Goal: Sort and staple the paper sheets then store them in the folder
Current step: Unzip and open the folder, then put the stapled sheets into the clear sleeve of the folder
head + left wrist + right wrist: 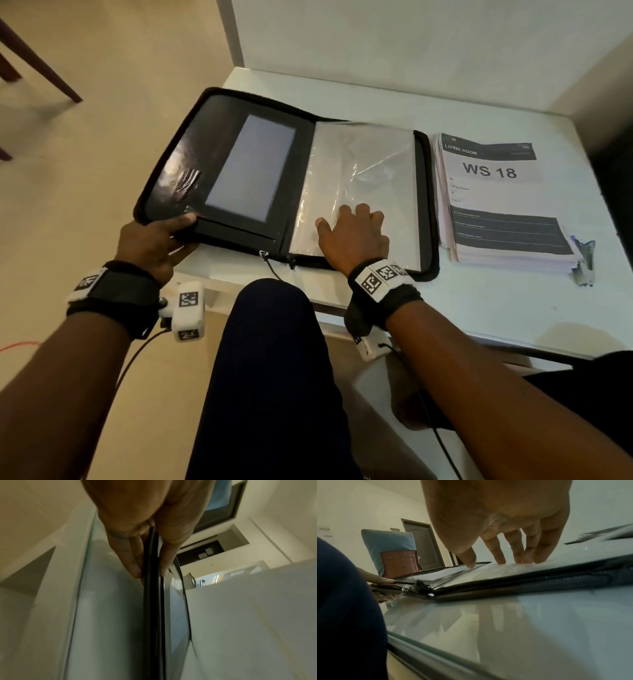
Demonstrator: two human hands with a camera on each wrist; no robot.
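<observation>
A black zip folder (239,164) lies spread on the white table (479,308), its left flap overhanging the table edge. My left hand (161,236) pinches the near left corner of that flap, thumb on top and fingers beneath; the left wrist view shows the folder's edge (152,588) between thumb and fingers. My right hand (352,233) rests with fingertips (500,559) on the clear plastic sleeve (363,171) of the right half (505,573). A stack of printed sheets (496,205), top page reading "WS 18", lies right of the folder.
A stapler or clip (584,260), partly hidden, lies at the stack's near right corner. A white partition (411,51) stands behind the table. My knee (274,342) is under the front edge. A dark chair leg (37,61) stands on the floor at far left.
</observation>
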